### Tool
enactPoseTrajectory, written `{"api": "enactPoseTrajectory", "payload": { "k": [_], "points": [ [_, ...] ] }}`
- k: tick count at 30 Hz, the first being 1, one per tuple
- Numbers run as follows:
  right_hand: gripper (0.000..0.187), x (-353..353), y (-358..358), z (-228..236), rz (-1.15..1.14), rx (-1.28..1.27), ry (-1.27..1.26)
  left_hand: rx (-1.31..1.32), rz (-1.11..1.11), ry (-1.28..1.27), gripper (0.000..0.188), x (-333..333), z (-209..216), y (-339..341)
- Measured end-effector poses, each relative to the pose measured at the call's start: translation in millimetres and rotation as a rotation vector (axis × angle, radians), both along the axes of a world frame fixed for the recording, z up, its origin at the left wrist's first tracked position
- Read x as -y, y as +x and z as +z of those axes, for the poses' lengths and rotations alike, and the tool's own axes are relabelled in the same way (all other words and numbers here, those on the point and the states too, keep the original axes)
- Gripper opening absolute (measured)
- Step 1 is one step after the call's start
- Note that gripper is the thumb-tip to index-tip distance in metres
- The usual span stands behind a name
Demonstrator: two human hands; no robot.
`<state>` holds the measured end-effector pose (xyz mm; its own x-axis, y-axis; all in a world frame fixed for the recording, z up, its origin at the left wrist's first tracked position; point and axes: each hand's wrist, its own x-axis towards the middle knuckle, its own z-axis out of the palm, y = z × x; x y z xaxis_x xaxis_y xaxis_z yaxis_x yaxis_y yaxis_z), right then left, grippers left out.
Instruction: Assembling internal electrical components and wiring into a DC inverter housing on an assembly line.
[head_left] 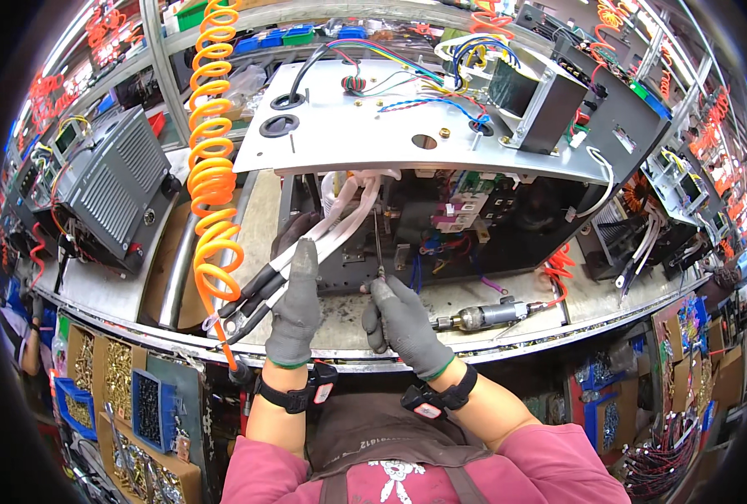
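In front of me stands an open dark metal cabinet (508,218) with a silver panel (348,126) across its top. White-sleeved cables (344,223) with black ends hang out of its left side. My left hand (296,307), in a grey glove, is held upright against these cables with its fingers stretched out; part of it is turned from view. My right hand (405,328), gloved too, pinches a thin metal rod (378,239) between thumb and forefinger. The rod points up into the cabinet's opening; its lower end is hidden in the hand.
Right of my hands, a pneumatic screwdriver (487,316) lies on the bench edge. An orange coiled hose (214,168) hangs at left. Another grey cabinet (117,189) stands farther left, and an open unit (634,227) at right. Bins of screws (151,407) sit below the bench.
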<state>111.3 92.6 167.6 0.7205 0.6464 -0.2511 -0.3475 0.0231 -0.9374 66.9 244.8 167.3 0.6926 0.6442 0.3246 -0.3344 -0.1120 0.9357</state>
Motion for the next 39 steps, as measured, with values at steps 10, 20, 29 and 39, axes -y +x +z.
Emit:
{"api": "enactPoseTrajectory", "payload": {
  "k": [10, 20, 29, 39],
  "points": [
    [0.02, -29.2, 30.0, 13.2, -0.069, -0.322, 0.172, -0.006, -0.062, -0.203, 0.046, 7.9, 4.5, 1.8],
    [0.014, -6.8, 41.5, 30.2, 0.01, -0.687, 0.189, 0.296, -0.051, -0.441, 0.041, 22.1, 14.6, 9.9],
    [0.018, 11.9, 72.9, 42.7, 0.33, -0.799, 0.309, 0.252, -0.006, -0.381, 0.044, 21.5, 16.0, 14.0],
    [0.012, 18.5, 83.1, 48.8, 0.428, -0.585, 0.047, 0.441, -0.01, -0.553, 0.031, -1.4, 18.7, 24.0]
  ]
}}
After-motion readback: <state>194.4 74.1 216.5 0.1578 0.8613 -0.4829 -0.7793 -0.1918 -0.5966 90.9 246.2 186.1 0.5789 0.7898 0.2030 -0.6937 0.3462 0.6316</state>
